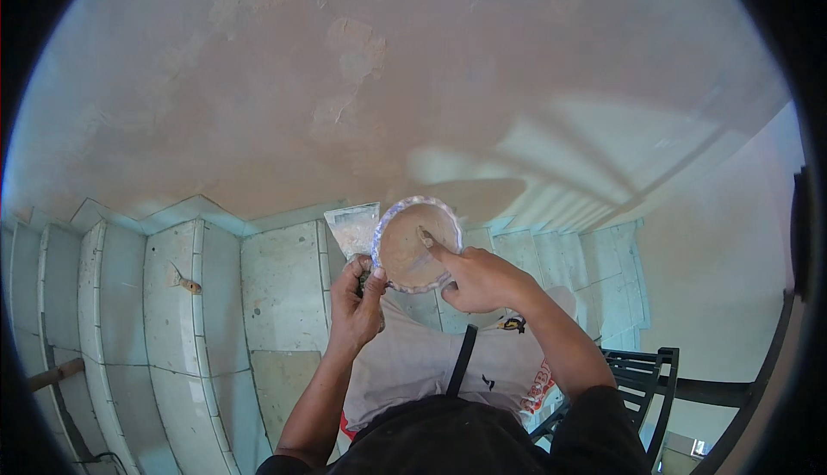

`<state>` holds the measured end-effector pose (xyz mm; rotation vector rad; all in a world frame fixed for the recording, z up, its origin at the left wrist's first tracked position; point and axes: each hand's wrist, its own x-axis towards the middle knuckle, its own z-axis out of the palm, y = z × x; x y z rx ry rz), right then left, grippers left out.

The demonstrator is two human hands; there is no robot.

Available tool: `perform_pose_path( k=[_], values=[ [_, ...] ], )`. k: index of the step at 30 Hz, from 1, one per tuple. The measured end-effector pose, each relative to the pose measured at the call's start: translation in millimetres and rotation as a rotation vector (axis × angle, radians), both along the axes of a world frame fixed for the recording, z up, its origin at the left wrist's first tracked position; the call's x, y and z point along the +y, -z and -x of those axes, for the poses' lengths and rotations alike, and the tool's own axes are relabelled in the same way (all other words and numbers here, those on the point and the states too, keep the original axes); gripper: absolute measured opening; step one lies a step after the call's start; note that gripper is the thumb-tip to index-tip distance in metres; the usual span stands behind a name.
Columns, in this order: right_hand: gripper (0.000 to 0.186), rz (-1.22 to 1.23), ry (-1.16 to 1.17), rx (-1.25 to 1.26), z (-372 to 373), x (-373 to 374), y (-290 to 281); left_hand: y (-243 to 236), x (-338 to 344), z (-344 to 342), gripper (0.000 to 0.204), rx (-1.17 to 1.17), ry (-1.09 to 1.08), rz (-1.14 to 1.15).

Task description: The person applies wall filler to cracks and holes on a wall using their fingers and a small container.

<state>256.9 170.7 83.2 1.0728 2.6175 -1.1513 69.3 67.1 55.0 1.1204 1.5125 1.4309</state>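
My left hand (356,301) grips the near left side of a round bowl (419,200) with a scalloped blue-and-white rim. The same hand also holds a scraper, whose wide blade (354,232), smeared with pale residue, points up beside the bowl. Its handle is mostly hidden by my fingers. The bowl's inside is coated with beige-pink paste. My right hand (491,280) reaches over the bowl from the right, its index finger stretched out and smeared at the tip. That fingertip is inside the bowl, and the thumb is apart, near the lower right rim.
Tiled stairs (172,337) run along both sides of me. A small tool with a brown handle (190,286) lies on a left step. Ahead rises a patchy plastered wall (284,105) with a railing's shadow. A black slatted chair (633,380) stands at the lower right.
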Motion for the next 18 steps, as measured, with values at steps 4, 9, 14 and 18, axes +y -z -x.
perform_pose_path(
  k=[4, 9, 14, 18],
  values=[
    [0.066, 0.013, -0.071, 0.111, 3.5, -7.4, 15.4, 13.7, 3.8, 5.4, 0.018, 0.205, 0.010, -0.135],
    [0.060, 0.136, 0.042, 0.297, 6.1, -5.8, 19.8, 17.4, 0.8, 7.8, 0.018, 0.001, -0.021, 0.019],
    [0.054, 0.198, -0.036, 0.359, 7.6, -6.2, 28.1, 15.6, 3.5, 9.5, 0.015, 0.032, 0.010, -0.008],
    [0.051, 0.182, 0.011, 0.529, 5.8, -14.1, 58.2, 26.0, 2.5, 10.5, 0.012, 0.280, 0.086, -0.078]
  ],
)
